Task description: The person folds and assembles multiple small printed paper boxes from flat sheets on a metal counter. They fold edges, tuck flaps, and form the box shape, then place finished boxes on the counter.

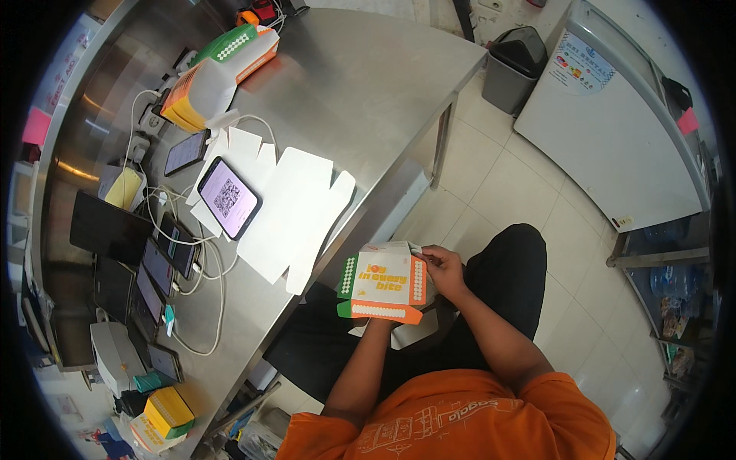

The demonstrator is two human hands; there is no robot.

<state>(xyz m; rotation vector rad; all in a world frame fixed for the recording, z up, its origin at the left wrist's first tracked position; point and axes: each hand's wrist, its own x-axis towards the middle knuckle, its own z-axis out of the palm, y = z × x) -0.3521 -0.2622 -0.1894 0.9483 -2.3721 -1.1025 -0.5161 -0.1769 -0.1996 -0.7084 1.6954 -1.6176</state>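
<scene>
Above my lap is a partly folded cardboard food box [383, 277], white on its main panel with yellow lettering, its side flaps green and orange. My right hand [443, 270] pinches the box's upper right edge between thumb and fingers. From below, my left hand [381, 323] reaches under the box and holds it up; its fingers are hidden behind the cardboard. More pale cardboard shows beneath the box, close to my left wrist. Flat white cardboard blanks [295, 207] lie on the steel table to the left, with a phone [229, 198] showing a square code on top of them.
The steel table [345, 69] curves along my left. Several phones and tablets with tangled white cables [222, 307] crowd its left side. Stacked orange-green box blanks [203, 92] stand farther back; a folded yellow box [169, 412] sits near. A grey bin [512, 73] and white freezer [606, 123] are right.
</scene>
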